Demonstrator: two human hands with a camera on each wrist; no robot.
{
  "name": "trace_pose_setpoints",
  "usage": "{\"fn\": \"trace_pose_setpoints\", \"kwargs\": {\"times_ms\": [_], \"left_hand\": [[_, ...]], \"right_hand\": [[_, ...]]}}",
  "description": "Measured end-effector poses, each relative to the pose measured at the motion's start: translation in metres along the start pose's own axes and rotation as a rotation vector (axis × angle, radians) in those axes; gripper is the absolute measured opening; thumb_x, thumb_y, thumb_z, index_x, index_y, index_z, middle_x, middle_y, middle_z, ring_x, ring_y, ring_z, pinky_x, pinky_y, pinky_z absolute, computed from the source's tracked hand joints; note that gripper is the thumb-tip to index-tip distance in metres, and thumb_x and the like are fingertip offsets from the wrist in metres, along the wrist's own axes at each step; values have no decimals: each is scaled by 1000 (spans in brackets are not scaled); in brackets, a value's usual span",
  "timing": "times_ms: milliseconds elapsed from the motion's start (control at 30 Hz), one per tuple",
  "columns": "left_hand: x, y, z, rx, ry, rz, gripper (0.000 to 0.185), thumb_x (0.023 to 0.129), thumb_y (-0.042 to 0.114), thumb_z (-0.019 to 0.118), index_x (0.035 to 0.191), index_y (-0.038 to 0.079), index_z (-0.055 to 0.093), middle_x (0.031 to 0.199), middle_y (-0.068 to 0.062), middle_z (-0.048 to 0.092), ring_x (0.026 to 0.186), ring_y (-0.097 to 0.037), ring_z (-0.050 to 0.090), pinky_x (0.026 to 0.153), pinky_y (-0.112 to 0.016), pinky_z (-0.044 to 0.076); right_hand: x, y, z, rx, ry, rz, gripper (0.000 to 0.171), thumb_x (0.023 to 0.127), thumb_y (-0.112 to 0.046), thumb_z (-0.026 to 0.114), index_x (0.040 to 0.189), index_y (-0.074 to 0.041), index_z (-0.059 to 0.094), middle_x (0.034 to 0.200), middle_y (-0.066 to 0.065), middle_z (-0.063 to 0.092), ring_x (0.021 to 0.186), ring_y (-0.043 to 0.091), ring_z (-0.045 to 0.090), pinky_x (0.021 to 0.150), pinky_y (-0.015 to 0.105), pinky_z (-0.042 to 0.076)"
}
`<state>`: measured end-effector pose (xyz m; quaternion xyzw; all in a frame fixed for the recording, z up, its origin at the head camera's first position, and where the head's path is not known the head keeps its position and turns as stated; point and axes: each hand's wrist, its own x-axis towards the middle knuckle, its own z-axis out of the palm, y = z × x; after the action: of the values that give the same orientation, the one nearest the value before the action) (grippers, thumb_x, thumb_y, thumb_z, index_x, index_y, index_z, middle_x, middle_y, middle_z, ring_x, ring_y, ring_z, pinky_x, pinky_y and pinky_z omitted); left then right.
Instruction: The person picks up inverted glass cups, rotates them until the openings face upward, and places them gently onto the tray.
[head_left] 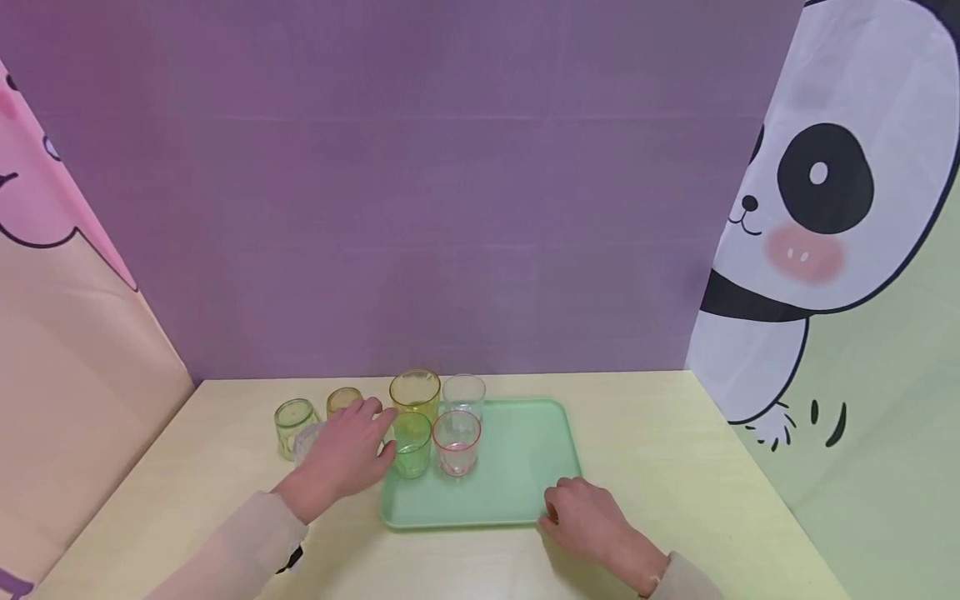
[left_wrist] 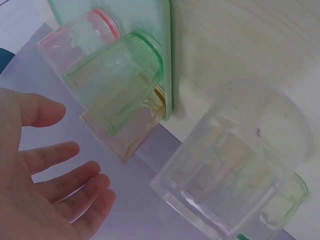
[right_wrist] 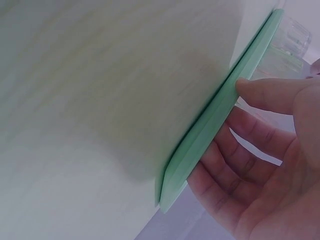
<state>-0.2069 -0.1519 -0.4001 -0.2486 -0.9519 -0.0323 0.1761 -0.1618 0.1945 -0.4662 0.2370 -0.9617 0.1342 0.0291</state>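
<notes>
My left hand (head_left: 347, 450) is beside the green glass (head_left: 411, 446) at the tray's left side, fingers spread and relaxed, holding nothing. In the left wrist view a gap shows between those fingers and the green glass. That glass stands rim up on the mint-green tray (head_left: 517, 467), next to a pink-rimmed glass (head_left: 457, 446), an amber glass (head_left: 415, 392) and a clear glass (head_left: 463, 396). With thumb and curled fingers, my right hand (head_left: 588, 517) grips the tray's edge near its front right corner; its fingertips are partly hidden by the rim in the right wrist view.
Left of the tray, a clear glass (left_wrist: 225, 170) stands upside down on the table, partly behind my left hand in the head view. Near it are an upturned green glass (head_left: 295, 425) and a small amber glass (head_left: 343, 399). A purple backdrop (head_left: 450, 208) rises behind the table.
</notes>
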Motion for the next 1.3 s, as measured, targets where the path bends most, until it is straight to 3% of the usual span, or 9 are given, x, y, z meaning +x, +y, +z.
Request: {"fn": "trace_pose_setpoints", "kwargs": {"times_ms": [333,533,1000,1300], "left_hand": [[-8,-23,0,29,-48,-85,32,85,18,70,110,-1,66,108,-19,60,104,-42,57,83,-57,49],[-14,-36,0,31,-100,-152,39,86,20,70,116,-4,65,112,-24,60,102,-44,56,84,-60,47],[-21,-53,-3,-23,-233,-272,52,89,29,65,127,-6,61,114,-27,58,112,-50,52,87,-67,45],[-19,-58,-4,-107,-314,-312,58,85,27,65,131,-8,58,115,-27,56,107,-47,53,73,-63,52]], "right_hand": [[-1,0,1,-6,1,4,29,86,-19,77,68,-18,55,67,-8,44,62,9,44,52,28,39],[0,0,3,-5,-7,12,28,86,-19,77,68,-18,55,68,-8,45,62,9,44,53,28,40],[0,1,4,-10,-4,8,28,87,-20,76,68,-18,55,68,-9,44,62,9,43,53,28,40],[1,2,5,-13,13,-2,29,86,-17,75,67,-18,53,67,-9,43,61,8,42,52,27,39]]}}
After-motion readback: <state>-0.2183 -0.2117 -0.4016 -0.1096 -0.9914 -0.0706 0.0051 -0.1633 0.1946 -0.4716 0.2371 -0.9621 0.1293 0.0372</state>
